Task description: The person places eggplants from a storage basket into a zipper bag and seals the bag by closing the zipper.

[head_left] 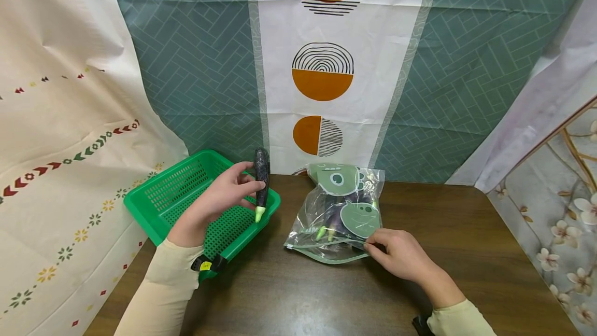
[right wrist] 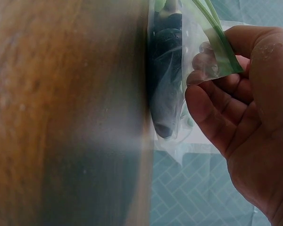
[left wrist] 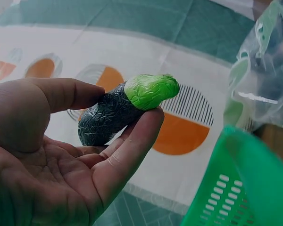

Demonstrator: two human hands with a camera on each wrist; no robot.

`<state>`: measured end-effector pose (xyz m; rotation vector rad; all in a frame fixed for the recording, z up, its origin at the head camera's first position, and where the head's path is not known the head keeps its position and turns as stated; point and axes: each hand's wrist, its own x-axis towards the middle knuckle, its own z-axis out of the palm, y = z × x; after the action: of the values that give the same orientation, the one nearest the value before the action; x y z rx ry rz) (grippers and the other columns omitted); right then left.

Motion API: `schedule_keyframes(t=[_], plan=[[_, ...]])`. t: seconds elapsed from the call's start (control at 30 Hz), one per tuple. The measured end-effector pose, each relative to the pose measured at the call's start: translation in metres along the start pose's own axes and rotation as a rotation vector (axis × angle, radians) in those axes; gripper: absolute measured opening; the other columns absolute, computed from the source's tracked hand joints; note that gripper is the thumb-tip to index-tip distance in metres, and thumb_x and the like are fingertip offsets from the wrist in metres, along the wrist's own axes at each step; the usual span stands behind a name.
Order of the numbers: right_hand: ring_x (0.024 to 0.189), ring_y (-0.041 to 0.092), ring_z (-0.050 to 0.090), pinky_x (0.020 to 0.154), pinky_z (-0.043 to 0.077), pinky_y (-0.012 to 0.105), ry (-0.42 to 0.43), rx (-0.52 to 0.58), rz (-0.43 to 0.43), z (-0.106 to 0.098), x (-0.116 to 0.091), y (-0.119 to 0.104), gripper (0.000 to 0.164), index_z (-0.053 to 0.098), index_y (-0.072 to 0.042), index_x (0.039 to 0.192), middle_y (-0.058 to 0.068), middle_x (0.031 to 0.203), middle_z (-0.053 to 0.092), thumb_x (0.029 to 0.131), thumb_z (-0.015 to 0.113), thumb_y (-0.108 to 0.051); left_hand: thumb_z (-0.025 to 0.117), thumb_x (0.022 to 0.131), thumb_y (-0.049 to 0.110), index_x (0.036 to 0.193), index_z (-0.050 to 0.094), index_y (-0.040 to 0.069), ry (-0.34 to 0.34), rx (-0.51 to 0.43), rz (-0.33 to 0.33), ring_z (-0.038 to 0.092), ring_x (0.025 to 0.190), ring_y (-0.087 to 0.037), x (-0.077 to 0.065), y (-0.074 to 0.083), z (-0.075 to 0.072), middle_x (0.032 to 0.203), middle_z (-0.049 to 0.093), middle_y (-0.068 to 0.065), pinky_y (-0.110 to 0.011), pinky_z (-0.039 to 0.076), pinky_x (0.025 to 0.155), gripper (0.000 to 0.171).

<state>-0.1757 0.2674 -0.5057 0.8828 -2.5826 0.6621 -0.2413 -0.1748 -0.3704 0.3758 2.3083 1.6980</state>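
Between thumb and fingers my left hand [head_left: 233, 188] holds a dark eggplant [head_left: 262, 178] with a light green stem end, above the right rim of a green plastic basket [head_left: 154, 217]. In the left wrist view its crinkled green end [left wrist: 151, 92] points away from the palm. My right hand [head_left: 403, 253] pinches the near right corner of a clear zip bag [head_left: 303, 211] printed with green cartoon faces. Inside that bag lie dark eggplants [right wrist: 167, 70] with pale green ends, partly hidden by the print. The green zip strip [right wrist: 226, 52] runs between thumb and fingers in the right wrist view.
A brown wooden table [head_left: 298, 299] carries the basket and the bag. Behind it hangs a teal and white patterned cloth [head_left: 322, 108]. A cream cloth [head_left: 70, 170] borders the left side, and a floral panel [head_left: 555, 222] stands at the right.
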Motion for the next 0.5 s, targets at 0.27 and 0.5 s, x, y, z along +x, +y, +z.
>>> schedule_keyframes(t=[0.27, 0.5], plan=[[0.074, -0.007, 0.055, 0.064, 0.052, 0.027, 0.006, -0.001, -0.002, 0.0, 0.0, 0.0, 0.023, 0.078, -0.031, 0.091, -0.025, 0.087, 0.066, 0.094, 0.087, -0.011, 0.072, 0.109, 0.018, 0.172, 0.025, -0.001, -0.037, 0.006, 0.024, 0.074, 0.093, -0.029, -0.006, 0.003, 0.02, 0.115, 0.067, -0.021, -0.046, 0.068, 0.082, 0.081], [0.074, -0.007, 0.056, 0.065, 0.053, 0.028, 0.005, -0.005, 0.003, 0.0, 0.001, 0.0, 0.021, 0.079, -0.03, 0.091, -0.025, 0.087, 0.067, 0.095, 0.087, -0.011, 0.073, 0.108, 0.018, 0.172, 0.028, 0.0, -0.055, 0.018, 0.029, 0.071, 0.094, -0.027, -0.008, 0.003, 0.042, 0.113, 0.066, -0.019, -0.045, 0.068, 0.08, 0.08]])
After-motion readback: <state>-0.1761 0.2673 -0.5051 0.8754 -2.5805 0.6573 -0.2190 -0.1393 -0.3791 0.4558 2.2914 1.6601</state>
